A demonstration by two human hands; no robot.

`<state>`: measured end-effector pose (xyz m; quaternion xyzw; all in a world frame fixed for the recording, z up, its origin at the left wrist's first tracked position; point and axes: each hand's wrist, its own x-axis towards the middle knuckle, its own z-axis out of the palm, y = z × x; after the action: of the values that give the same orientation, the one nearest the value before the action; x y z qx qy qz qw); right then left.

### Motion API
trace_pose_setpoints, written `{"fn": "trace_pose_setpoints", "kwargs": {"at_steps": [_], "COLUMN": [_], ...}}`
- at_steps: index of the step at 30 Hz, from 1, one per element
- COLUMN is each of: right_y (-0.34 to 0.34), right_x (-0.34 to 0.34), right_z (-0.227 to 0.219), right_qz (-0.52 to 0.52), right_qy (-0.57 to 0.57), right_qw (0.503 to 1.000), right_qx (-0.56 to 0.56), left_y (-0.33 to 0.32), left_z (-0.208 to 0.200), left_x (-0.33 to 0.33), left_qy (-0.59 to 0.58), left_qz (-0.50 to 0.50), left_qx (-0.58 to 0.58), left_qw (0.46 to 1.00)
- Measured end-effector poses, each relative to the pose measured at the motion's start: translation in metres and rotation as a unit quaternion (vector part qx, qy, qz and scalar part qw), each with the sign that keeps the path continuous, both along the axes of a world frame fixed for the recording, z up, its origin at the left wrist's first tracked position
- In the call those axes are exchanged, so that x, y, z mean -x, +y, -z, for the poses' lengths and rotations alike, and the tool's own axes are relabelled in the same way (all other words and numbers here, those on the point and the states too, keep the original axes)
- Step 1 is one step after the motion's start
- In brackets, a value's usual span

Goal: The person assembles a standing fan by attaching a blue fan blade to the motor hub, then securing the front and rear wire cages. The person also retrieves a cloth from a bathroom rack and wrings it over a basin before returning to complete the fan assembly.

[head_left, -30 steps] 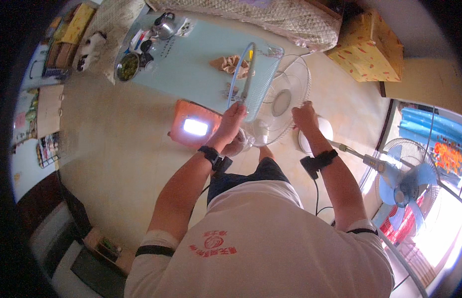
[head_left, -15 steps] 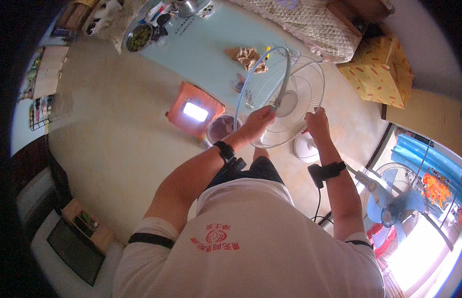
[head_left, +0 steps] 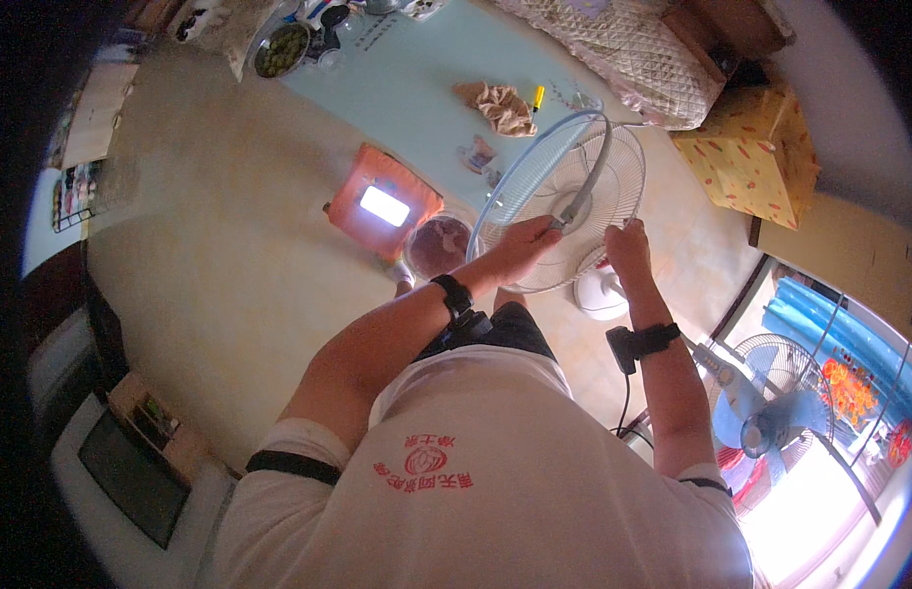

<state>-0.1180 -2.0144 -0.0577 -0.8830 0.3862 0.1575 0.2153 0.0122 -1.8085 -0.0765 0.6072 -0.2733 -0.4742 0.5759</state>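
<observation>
I hold a round wire fan guard point(head_left: 621, 162) in front of me, white-wired with a pale blue ring along one side. A curved grey strip point(head_left: 603, 162) crosses its face, and my left hand point(head_left: 522, 247) pinches the strip's near end at the guard's lower left. My right hand point(head_left: 628, 250) is closed on the guard's right rim. To the right a standing fan shows bare blue blades point(head_left: 760, 427) before its rear guard point(head_left: 804, 368). Its white round base point(head_left: 599, 296) appears below the held guard, the pole partly behind my right arm.
Ahead is a pale blue table point(head_left: 416, 108) with a crumpled brown cloth point(head_left: 507, 108), a yellow marker point(head_left: 538, 96) and a bowl of green fruit point(head_left: 281, 51). An orange-covered stool point(head_left: 358, 216) carries a lit phone point(head_left: 385, 205). A patterned yellow box point(head_left: 750, 157) stands at far right.
The guard has tilted slightly, and the grey strip with its blue ring has swung a little to the right. Both hands keep their hold; the whole view has shifted slightly.
</observation>
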Motion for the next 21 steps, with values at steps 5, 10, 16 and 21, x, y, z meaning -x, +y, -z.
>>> {"fn": "trace_pose_setpoints", "kwargs": {"at_steps": [5,10,16,21], "right_y": [-0.002,0.001,0.001,0.006], "right_x": [0.003,-0.004,-0.005,-0.005], "right_z": [0.012,0.018,0.025,0.029], "right_qz": [0.012,0.108,0.01,0.043], "right_qy": [0.01,-0.012,0.009,-0.02], "right_qw": [0.999,0.994,1.0,0.998], "right_qx": [-0.028,-0.026,-0.013,-0.042], "left_y": [-0.002,-0.003,-0.001,-0.001], "left_z": [-0.004,-0.005,-0.001,0.002], "left_x": [-0.001,0.0,-0.001,-0.001], "left_qy": [0.004,0.017,0.025,0.027], "left_qz": [0.006,0.007,0.0,0.007], "left_qx": [0.002,-0.005,0.007,-0.001], "left_qw": [1.0,1.0,1.0,1.0]}}
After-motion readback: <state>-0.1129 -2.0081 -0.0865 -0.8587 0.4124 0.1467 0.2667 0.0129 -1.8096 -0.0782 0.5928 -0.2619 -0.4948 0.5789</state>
